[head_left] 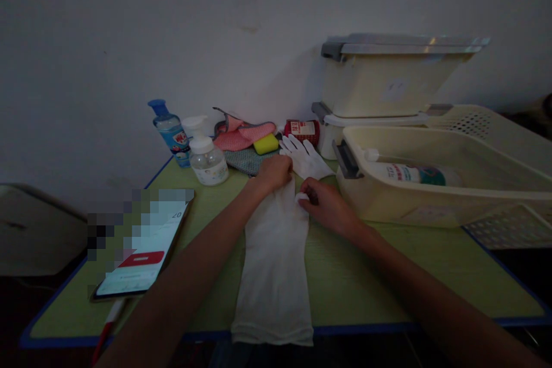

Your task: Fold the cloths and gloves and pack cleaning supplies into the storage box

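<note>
A long white glove (pixel 278 259) lies lengthwise in front of me, its wide cuff hanging slightly over the table's near edge. My left hand (pixel 276 173) is closed on its far end and hides the finger part. At its right side, my right hand (pixel 330 206) pinches a small white bit of it, which looks like the thumb. Just beyond my hands rests a short white glove (pixel 307 160), lying flat with its fingers spread.
On the left are a phone (pixel 146 259), a clear pump bottle (pixel 209 164) and a blue bottle (pixel 172 135). Behind lie pink cloth (pixel 237 133), a yellow sponge (pixel 266 144) and a red packet (pixel 302 131). Cream bins (pixel 401 207) and lidded boxes (pixel 388 86) stand right.
</note>
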The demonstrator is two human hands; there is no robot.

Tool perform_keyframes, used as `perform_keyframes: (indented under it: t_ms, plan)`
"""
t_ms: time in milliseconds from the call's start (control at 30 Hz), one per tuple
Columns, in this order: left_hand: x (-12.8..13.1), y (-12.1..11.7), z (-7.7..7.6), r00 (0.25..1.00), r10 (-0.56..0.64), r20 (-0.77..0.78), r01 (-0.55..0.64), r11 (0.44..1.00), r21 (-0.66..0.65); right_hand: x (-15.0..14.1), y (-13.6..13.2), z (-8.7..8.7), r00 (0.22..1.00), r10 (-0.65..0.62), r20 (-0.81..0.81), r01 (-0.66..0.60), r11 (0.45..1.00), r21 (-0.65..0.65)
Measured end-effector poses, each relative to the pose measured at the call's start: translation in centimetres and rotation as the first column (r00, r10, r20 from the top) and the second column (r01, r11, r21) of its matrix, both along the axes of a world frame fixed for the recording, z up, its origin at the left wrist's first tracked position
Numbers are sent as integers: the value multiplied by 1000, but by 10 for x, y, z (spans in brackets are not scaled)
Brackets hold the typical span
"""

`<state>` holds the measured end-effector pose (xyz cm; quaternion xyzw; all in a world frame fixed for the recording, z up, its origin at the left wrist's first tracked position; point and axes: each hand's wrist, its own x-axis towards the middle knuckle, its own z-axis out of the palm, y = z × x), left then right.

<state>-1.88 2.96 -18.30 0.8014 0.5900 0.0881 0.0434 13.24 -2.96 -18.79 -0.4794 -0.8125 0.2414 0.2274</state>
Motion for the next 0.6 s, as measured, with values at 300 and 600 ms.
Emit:
perform_keyframes:
  t_ms: [300, 600]
  plan:
    - [3, -2, 0, 999, 33, -14, -34, 999, -14, -1, -1, 1, 1000, -9, 0, 9, 1000, 2]
    - [3, -1, -3, 1000, 20, 0, -20, 1000, -11, 0, -1, -1, 1000, 2, 9, -2, 1000, 17]
